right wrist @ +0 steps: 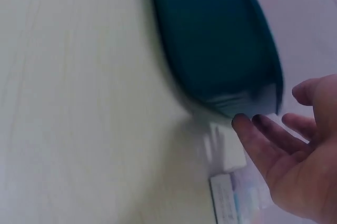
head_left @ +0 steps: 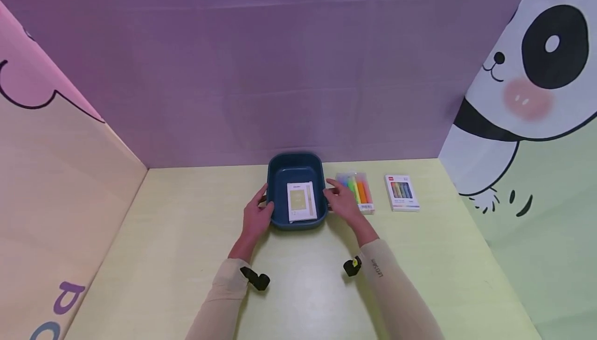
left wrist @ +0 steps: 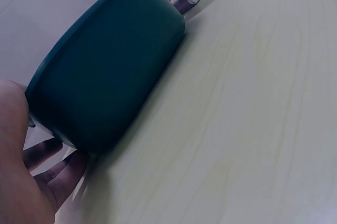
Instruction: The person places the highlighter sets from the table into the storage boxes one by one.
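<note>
A dark blue plastic basin (head_left: 275,174) stands on the table, its inside facing up in the head view. In it lies a white box with a tan panel (head_left: 302,201). At the basin's left side, my left hand (head_left: 258,219) grips it, thumb by the rim and fingers on the outer wall; the left wrist view shows the fingers (left wrist: 66,179) low against the basin (left wrist: 105,66). My right hand (head_left: 344,202) is beside the right wall. In the right wrist view its fingers (right wrist: 258,142) are spread and fairly straight, near the basin (right wrist: 216,34), with the thumb apart from the rim.
Right of the basin lies a clear pack of colourful markers (head_left: 361,189), partly behind my right hand. Farther right is a white box with crayons pictured on it (head_left: 402,193). A purple backdrop (head_left: 289,70) rises behind the table (head_left: 186,236), with printed panels at both sides.
</note>
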`<state>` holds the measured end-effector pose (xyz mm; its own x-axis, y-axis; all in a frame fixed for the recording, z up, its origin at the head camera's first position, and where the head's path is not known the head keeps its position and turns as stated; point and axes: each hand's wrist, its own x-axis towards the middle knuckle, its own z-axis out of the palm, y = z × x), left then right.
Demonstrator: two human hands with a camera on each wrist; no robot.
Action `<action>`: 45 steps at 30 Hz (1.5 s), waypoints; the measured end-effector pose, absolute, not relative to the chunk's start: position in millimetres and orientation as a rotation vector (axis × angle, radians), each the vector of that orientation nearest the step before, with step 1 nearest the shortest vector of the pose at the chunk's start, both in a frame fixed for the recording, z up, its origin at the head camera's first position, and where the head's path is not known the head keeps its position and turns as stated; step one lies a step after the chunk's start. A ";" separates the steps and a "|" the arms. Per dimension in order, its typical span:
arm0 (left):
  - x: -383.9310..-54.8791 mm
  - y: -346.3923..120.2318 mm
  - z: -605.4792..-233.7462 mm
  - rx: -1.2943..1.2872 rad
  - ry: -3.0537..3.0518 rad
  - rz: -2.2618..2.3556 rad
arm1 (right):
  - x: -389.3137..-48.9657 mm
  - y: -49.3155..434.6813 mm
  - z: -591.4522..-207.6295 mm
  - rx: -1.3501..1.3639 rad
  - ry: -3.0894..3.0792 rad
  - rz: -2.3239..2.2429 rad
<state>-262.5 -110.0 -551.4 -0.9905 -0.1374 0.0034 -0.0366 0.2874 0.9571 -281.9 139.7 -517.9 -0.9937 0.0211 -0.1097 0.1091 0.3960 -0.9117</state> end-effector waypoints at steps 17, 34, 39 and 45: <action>-260.1 -109.6 -549.5 0.163 -2.454 -1.841 | -274.2 190.0 -517.0 -0.002 3.115 -1.007; -261.3 -109.9 -545.1 0.176 -2.480 -1.868 | -265.0 190.9 -524.3 0.172 3.030 -0.793; -261.6 -109.4 -544.7 0.184 -2.508 -1.848 | -263.1 189.5 -528.5 0.206 3.036 -0.846; -261.0 -109.1 -544.1 0.174 -2.498 -1.847 | -261.6 188.3 -533.3 0.229 3.071 -0.888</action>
<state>-261.0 -109.1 -544.1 -0.9933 -0.1075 -0.0423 -0.0719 0.2891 0.9546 -261.6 188.3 -533.3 -0.9878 0.1544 0.0213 0.1193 0.8365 -0.5348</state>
